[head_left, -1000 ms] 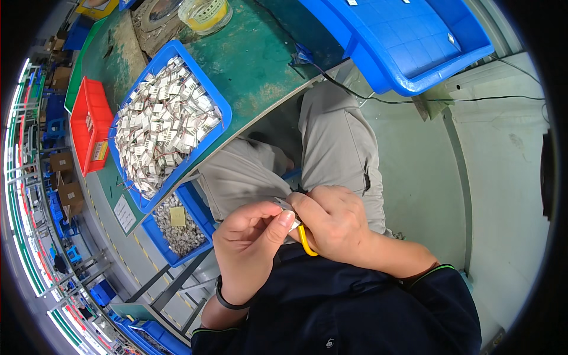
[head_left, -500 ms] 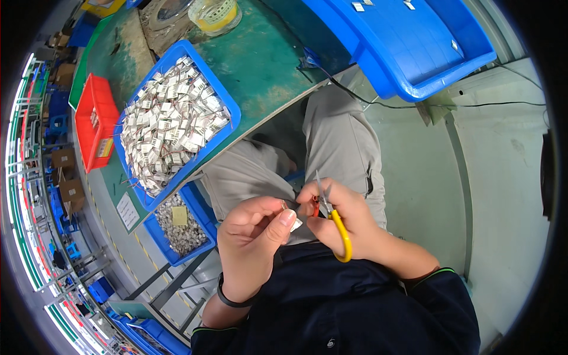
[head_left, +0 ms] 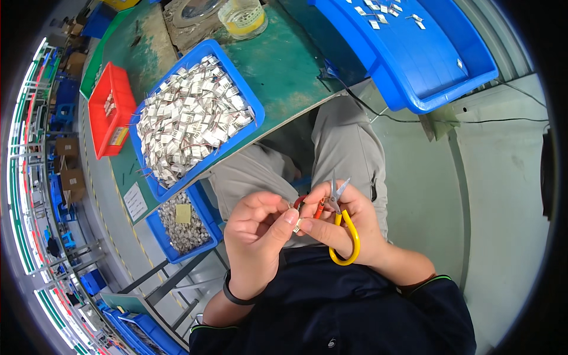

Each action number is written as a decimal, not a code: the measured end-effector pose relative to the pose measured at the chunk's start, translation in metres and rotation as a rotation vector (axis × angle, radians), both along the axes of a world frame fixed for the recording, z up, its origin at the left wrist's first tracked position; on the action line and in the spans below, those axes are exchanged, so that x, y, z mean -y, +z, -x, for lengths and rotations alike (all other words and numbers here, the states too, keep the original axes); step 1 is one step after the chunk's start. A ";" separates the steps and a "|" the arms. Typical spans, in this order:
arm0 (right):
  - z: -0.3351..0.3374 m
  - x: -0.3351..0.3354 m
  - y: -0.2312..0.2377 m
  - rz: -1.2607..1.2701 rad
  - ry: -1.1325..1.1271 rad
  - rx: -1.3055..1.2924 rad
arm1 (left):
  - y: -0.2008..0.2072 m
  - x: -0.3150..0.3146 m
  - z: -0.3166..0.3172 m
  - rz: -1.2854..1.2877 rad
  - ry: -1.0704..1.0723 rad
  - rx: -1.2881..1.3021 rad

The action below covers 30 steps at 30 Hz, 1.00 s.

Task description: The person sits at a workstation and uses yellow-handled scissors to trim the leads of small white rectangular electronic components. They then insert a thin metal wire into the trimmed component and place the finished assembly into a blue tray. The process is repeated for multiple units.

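My left hand (head_left: 257, 239) pinches a small white tagged piece (head_left: 297, 226) between thumb and fingertips, above my lap. Close against it, my right hand (head_left: 365, 228) keeps yellow-handled scissors (head_left: 354, 238) in its grip, with the blades parted and pointing away from me. My right thumb tip touches the white piece. An orange-red slender item (head_left: 320, 209) shows between the right fingers; I cannot tell its kind. A dark red loop, perhaps wire, is at the fingertips. To the left, a blue tray (head_left: 258, 112) holds a heap of similar white pieces with thin wires.
A red bin (head_left: 118, 109) stands beside the heaped tray on the green table (head_left: 290, 89). A round clear container (head_left: 244, 21) sits at the back. Another blue tray (head_left: 423, 94) at upper right holds several white pieces. Below the table edge is a blue bin (head_left: 158, 236) of small parts.
My right hand has come up to the left one, its thumb now touching the white piece. The scissors' blades have parted wider. The view has shifted, showing more pieces in the upper-right tray.
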State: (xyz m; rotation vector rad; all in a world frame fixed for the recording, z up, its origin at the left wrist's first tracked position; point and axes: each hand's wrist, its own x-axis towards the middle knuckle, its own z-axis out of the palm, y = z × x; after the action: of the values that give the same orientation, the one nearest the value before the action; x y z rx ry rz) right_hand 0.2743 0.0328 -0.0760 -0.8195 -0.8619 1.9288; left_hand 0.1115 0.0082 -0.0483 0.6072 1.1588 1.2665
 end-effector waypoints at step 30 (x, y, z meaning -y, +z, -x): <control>0.329 -0.227 0.137 -1.564 0.720 1.020 | -0.014 0.078 0.151 -0.106 0.247 0.110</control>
State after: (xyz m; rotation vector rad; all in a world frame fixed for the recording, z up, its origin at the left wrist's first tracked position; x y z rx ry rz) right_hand -0.0544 0.2600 0.0611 -0.3753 -2.9440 0.5355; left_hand -0.0391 -0.0693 -0.0627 0.4751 1.1047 1.5600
